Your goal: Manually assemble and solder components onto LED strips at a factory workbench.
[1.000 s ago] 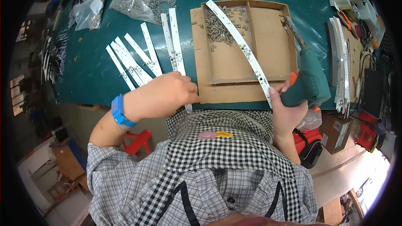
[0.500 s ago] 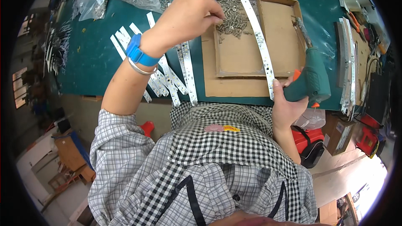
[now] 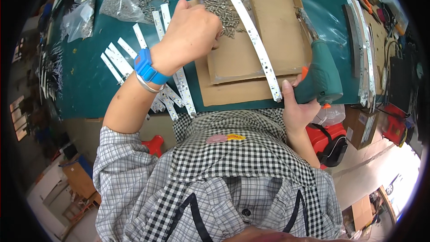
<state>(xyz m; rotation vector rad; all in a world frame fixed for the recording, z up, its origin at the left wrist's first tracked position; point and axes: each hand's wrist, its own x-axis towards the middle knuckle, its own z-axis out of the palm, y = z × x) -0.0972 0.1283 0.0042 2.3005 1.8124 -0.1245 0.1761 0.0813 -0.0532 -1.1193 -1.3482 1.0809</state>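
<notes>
My left hand [image 3: 195, 29], with a blue band and a metal bangle at its wrist, is over the left edge of the cardboard tray [image 3: 277, 40]. Its fingers are curled together and their tips are hidden, so anything pinched in them does not show. Small metal parts [image 3: 224, 13], screw-like, lie heaped in the tray's left compartment. My right hand [image 3: 299, 110] is wrapped round the handle of a green pistol-shaped tool [image 3: 326, 71] with an orange trigger and a thin metal shaft. A white LED strip [image 3: 251, 33] slants across the tray, its near end just beside my right thumb.
More LED strips [image 3: 186, 94] lie fanned out beneath and beside my left forearm. Clear plastic bags [image 3: 127, 0] with metal parts sit at the far left. Stacked strips [image 3: 368, 58] and pliers [image 3: 363, 2] are at the right of the green table [image 3: 85, 80].
My left hand has drawn back from the heap of parts toward the tray's left edge. My right thumb has come off the LED strip's end. The whole view has shifted slightly.
</notes>
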